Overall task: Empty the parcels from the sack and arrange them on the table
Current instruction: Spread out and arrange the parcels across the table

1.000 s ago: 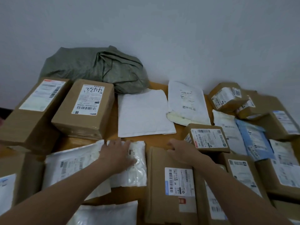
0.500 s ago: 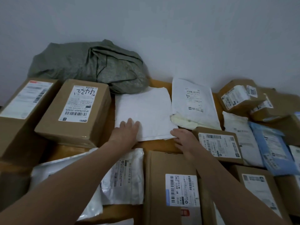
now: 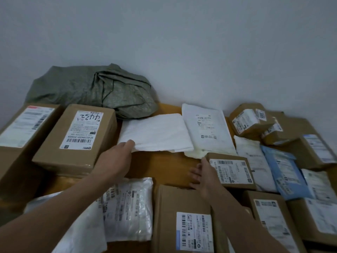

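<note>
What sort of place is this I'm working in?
Likely a small parcel-sorting room: a wooden table against a bare wall, crowded with labelled cardboard boxes and a white mailer, with the slumped sack behind.

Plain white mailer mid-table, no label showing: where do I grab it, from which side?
Its near edge, coming from the front. The plain white mailer lies flat and thin, with a numbered carton on its left and a labelled mailer against its right; only the near edge faces bare table. The left hand pinches its raised near-left corner.
</note>
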